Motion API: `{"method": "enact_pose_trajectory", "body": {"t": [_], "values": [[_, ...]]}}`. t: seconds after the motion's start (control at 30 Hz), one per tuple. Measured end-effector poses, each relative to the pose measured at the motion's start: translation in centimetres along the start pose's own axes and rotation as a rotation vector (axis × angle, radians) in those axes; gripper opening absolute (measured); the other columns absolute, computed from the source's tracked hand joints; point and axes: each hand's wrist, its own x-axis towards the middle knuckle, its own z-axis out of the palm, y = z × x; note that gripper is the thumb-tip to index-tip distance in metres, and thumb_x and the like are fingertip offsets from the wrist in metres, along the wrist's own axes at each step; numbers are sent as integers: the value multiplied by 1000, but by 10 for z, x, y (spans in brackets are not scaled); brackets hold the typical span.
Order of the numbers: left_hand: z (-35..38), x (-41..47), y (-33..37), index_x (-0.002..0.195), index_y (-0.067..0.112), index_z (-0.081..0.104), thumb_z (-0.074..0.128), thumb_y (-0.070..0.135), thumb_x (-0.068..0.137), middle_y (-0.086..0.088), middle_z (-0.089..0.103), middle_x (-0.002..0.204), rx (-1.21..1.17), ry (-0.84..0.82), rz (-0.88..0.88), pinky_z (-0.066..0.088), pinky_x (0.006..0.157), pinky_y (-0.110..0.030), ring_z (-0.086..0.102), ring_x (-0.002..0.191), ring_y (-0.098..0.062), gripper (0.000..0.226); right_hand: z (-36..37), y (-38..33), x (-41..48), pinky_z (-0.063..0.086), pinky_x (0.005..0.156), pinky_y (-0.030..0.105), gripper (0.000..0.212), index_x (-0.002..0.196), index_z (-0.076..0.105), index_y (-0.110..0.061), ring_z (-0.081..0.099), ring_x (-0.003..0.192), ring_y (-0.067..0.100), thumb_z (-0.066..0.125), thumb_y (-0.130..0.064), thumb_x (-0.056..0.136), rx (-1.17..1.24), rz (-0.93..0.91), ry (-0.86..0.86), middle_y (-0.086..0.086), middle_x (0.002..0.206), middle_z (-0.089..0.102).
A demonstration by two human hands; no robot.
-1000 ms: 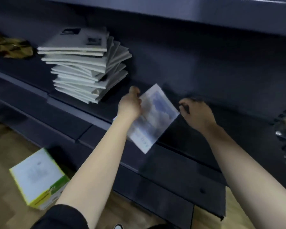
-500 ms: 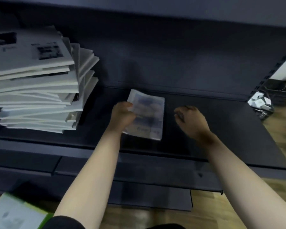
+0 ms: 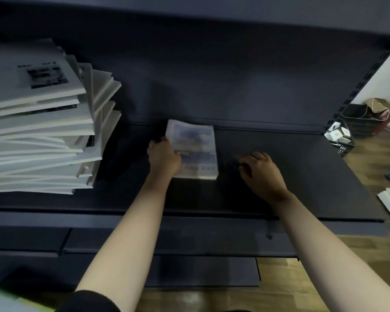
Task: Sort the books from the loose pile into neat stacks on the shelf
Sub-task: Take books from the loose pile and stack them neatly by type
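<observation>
The one camera sits on my head, looking forward and down onto the dark shelf from close by. My forearms enter from the bottom edge; the wide lens seems to bend the sides, cutting off the book pile at left.

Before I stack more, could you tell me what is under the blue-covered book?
The blue-covered book lies flat on the dark shelf, left hand gripping its left edge. Whatever is directly beneath is hidden.
</observation>
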Motion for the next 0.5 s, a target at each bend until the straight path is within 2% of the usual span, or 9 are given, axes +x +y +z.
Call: {"method": "enact_pose_trajectory", "body": {"t": [0.13, 0.3, 0.4, 0.5], "values": [[2, 9, 4, 126, 8, 48, 55, 29, 91, -17, 50, 127, 11, 5, -43, 38, 94, -40, 42, 117, -34, 42, 2, -1, -2, 49, 76, 39, 21, 107, 67, -11, 55, 100, 31, 55, -18, 90, -14, -2, 11, 9, 106, 64], [2, 10, 4, 119, 12, 54, 56, 34, 90, -14, 52, 124, 66, 27, -8, 38, 88, -38, 44, 114, -32, 37, 4, 0, -3, 48, 75, 39, 20, 106, 67, -11, 56, 97, 31, 56, -17, 90, -17, -17, 31, 10, 104, 64], [-7, -5, 0, 123, 17, 56, 56, 43, 89, -14, 42, 130, 121, 84, 6, 37, 93, -41, 40, 116, -34, 43, 7, 1, -4, 48, 74, 39, 20, 105, 67, -11, 56, 95, 32, 56, -16, 89, -23, -27, 50, 10, 103, 64], [-17, -19, -7, 127, 22, 56, 54, 54, 87, -11, 39, 135, 125, 80, 49, 30, 99, -45, 35, 121, -35, 51, 9, 2, -5, 47, 75, 39, 20, 104, 67, -12, 55, 95, 32, 55, -17, 89, -24, -20, 57, 9, 102, 64]]}}
